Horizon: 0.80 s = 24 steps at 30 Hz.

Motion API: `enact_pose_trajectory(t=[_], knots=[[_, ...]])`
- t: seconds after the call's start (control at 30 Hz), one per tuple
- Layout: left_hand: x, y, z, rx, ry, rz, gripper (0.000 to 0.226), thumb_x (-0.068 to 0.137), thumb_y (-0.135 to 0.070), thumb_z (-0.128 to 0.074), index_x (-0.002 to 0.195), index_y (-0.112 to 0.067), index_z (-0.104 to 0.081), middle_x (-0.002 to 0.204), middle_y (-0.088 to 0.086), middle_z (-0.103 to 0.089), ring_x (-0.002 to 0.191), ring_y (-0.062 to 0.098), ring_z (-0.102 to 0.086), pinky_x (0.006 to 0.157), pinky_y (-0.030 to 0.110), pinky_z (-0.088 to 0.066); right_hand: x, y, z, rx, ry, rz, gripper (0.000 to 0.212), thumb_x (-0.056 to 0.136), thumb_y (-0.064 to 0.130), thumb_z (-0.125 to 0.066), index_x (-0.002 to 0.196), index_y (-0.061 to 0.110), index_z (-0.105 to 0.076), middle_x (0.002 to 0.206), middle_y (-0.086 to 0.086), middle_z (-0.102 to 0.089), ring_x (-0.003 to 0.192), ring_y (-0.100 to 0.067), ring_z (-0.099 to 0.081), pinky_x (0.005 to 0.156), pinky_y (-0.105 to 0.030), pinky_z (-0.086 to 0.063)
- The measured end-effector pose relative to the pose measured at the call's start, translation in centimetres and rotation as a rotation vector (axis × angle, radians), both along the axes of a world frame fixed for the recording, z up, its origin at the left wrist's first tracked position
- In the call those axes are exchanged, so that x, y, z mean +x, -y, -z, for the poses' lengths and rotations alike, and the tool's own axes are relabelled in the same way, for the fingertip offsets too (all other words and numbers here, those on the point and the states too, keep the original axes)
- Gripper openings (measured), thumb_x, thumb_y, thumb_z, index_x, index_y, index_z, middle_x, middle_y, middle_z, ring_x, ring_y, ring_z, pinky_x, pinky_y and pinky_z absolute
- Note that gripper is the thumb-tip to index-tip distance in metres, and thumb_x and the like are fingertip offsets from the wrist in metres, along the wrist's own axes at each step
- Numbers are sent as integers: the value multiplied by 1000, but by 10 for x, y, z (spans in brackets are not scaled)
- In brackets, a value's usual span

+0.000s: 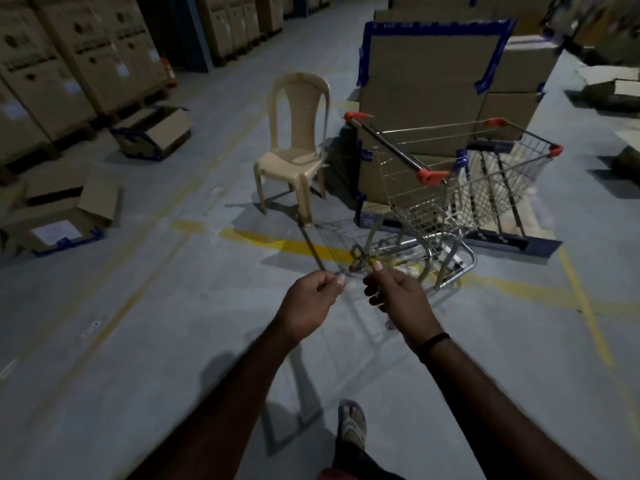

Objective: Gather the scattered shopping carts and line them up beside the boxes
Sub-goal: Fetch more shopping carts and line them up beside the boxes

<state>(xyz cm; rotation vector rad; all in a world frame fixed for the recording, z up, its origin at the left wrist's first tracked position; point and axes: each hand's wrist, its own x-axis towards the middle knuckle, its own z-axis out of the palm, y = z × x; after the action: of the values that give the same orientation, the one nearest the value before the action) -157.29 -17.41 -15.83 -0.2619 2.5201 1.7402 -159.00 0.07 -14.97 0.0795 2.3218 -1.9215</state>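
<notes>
Nearest the camera, at the bottom edge, a foot in a sandal (352, 427) stands on the grey concrete floor (138, 341). Two bare forearms reach forward from below.

The left hand (308, 299) is curled closed, its fingers (341, 280) pinching a thin, blurred metal bar. The right hand (398, 292), with a dark band (433, 344) on its wrist, is also curled, thumb up, but what its fingers hold is too blurred to tell. Faint, see-through wire lines of a second cart (332, 244) spread around and below both hands, smeared by motion, so its exact outline cannot be made out.

Just beyond the hands a wire shopping cart (460, 188) with orange corner caps stands upright on the floor, over a worn yellow floor line (277, 242). It stands right beside a tall stack of cardboard boxes (429, 81) edged with blue tape, which rests on a blue pallet (526, 242). To the left of the cart and touching or nearly touching the same stack stands a beige plastic chair (298, 143), facing left.

Farther left, two opened cartons (69, 216) lie on the floor, flaps loose. Behind them a long row of large printed cartons (69, 53) lines the left wall, running into the dim background. More flattened cardboard (609, 84) lies at far right.
</notes>
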Motion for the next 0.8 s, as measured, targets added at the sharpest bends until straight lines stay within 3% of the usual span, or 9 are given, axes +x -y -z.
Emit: enact_pose_trajectory(t=[0.17,0.3,0.43,0.63,0.73,0.8], knots=[[-131,10,-16,-25,-12,-17,28,98,-40,-61,86,-16,-69,79,6,-69,71,8,-61,69,31,-46,-132,3,-15,8,-42,-5,47,103,43,-49,87,7,-75,80,-6,-73,66,-9,-64,60,-19,-46],[-219,13,-27,-19,-68,8,42,100,-35,-60,91,5,-63,87,30,-63,71,17,-55,70,35,-46,-216,4,-29,35,-62,-3,44,103,40,-49,88,7,-74,83,-10,-73,68,-14,-64,55,-18,-49],[-300,13,-30,-31,-84,21,35,96,-43,-62,89,-10,-70,88,15,-72,78,17,-63,82,42,-54,-290,2,-31,26,-78,44,41,103,37,-50,85,9,-73,80,-10,-71,62,-6,-63,52,-15,-47],[-419,10,-32,-56,-120,155,30,100,-38,-59,89,-12,-70,85,18,-68,74,14,-59,76,41,-52,-390,-1,-20,74,-144,187,35,102,37,-54,81,19,-75,79,-6,-72,70,-19,-65,65,-37,-50],[-485,8,-28,-35,-134,228,22,100,-37,-60,81,-27,-68,74,-5,-66,75,6,-60,72,33,-49,-435,1,-17,145,-170,245,38,102,40,-54,79,16,-71,77,-8,-70,65,-14,-61,64,-34,-48],[-531,8,-25,-66,-125,306,18,99,-38,-61,84,-30,-68,77,-11,-66,76,4,-61,71,28,-47,-464,5,-13,168,-139,311,38,100,43,-55,75,18,-69,72,-8,-68,61,-14,-60,63,-34,-47]])
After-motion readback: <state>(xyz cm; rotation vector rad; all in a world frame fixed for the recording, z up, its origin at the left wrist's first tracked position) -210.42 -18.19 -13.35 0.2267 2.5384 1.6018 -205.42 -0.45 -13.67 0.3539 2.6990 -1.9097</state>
